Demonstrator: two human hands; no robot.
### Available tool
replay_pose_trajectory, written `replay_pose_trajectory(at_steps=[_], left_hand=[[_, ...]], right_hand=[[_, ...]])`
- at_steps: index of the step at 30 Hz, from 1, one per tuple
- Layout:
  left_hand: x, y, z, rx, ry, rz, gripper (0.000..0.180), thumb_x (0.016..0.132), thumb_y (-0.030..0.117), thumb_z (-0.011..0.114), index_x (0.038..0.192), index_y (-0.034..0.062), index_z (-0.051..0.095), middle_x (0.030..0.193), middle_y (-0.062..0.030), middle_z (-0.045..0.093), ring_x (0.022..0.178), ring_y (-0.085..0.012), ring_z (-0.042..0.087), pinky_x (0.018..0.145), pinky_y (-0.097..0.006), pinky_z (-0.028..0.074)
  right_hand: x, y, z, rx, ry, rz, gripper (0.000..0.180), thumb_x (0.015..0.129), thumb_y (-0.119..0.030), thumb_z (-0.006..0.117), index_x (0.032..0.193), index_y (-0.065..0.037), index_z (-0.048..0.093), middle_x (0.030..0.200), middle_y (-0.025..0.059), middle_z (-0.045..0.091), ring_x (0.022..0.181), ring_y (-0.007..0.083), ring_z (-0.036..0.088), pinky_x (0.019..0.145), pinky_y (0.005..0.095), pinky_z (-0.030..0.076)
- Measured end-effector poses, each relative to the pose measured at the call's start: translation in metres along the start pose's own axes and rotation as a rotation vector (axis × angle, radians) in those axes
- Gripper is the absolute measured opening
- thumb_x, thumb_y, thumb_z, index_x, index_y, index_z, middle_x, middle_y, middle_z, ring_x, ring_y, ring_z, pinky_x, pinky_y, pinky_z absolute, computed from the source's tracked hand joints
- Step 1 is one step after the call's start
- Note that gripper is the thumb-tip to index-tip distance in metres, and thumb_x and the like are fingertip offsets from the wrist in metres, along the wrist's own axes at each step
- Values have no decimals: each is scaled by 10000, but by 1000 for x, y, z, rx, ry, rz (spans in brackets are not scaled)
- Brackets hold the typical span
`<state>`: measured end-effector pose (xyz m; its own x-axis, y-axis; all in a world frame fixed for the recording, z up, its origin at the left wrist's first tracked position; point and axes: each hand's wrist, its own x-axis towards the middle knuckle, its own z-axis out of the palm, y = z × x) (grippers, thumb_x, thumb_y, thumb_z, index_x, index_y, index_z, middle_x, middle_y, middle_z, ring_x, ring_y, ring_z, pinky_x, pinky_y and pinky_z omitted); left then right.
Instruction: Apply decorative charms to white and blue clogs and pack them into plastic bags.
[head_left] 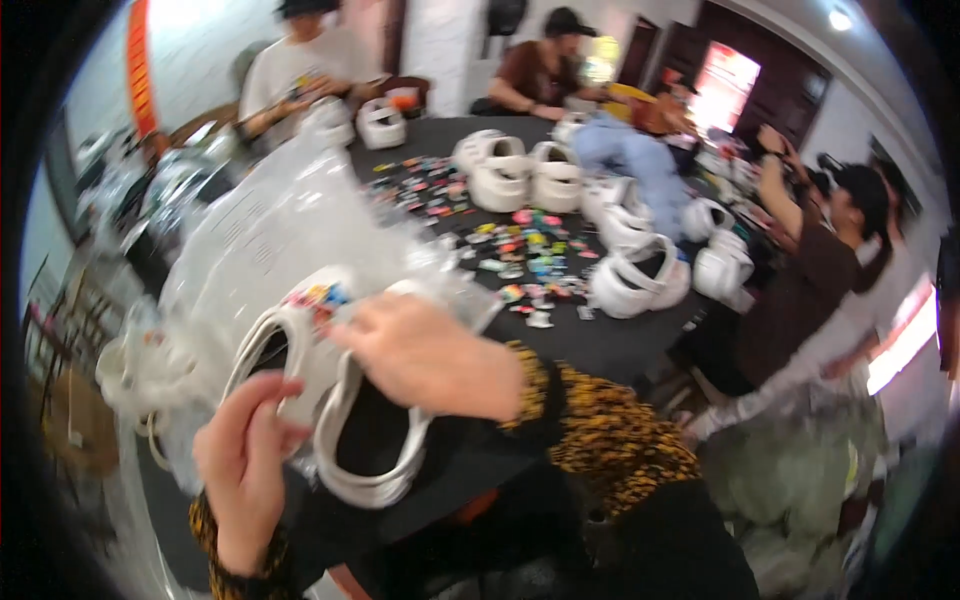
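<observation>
Two white clogs lie side by side in front of me at the table's near edge. Colourful shoe charms (322, 297) sit on the toe of the left clog (250, 340). My right hand (430, 355) reaches over the right clog (368, 490), its bent, slightly blurred fingers close to the charms; what lies under the fingertips is hidden. At the heel end of the left clog is my left hand (245, 450), fingers curled together in a pinch. Whatever it may hold does not show clearly.
Loose colourful charms (530, 245) are scattered over the black table (620, 345). More white clogs (500, 175) stand beyond, near a pale blue bundle (640, 165). Clear plastic bags (270, 220) cover the left side. Several people (310, 65) sit around the table.
</observation>
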<state>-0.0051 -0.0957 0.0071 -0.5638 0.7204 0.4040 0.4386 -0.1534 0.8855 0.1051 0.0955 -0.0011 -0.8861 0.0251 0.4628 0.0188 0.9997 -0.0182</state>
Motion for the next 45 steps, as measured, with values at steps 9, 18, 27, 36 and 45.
replay_pose_trajectory(at_steps=[9,18,27,36,45], left_hand=[[20,-49,-58,467,46,248,253,962,79,450,1134,-65,567,1044,-135,636,884,-154,589,794,-289,471],[23,-91,-68,428,-25,158,281,974,102,434,1163,-68,552,1135,-154,609,1053,-205,568,930,-313,424],[22,-102,-72,250,163,163,295,980,80,390,1183,-84,528,1150,-158,598,1063,-210,565,956,-328,422],[23,-108,-69,201,119,96,280,958,57,423,1194,-45,534,1164,-128,595,1040,-190,562,936,-309,418],[28,-99,-54,451,-99,149,329,851,-16,509,1177,-45,533,1174,-205,569,1065,-329,557,930,-360,421]], right_hand=[[18,-16,7,-116,42,-115,346,838,-120,499,1180,-139,547,901,127,591,873,293,605,717,381,472],[32,-19,16,-347,-95,-173,155,785,-209,575,913,-127,606,760,37,615,814,207,608,680,331,392],[42,-11,-2,-330,-80,-224,101,723,-157,586,699,-59,577,641,82,622,659,231,639,635,337,456],[10,47,-72,-494,35,-184,41,770,-131,545,770,-91,539,717,62,551,736,209,598,630,336,483],[-26,156,-147,-818,38,53,116,771,-100,536,871,-97,594,736,72,577,780,236,606,684,352,496]])
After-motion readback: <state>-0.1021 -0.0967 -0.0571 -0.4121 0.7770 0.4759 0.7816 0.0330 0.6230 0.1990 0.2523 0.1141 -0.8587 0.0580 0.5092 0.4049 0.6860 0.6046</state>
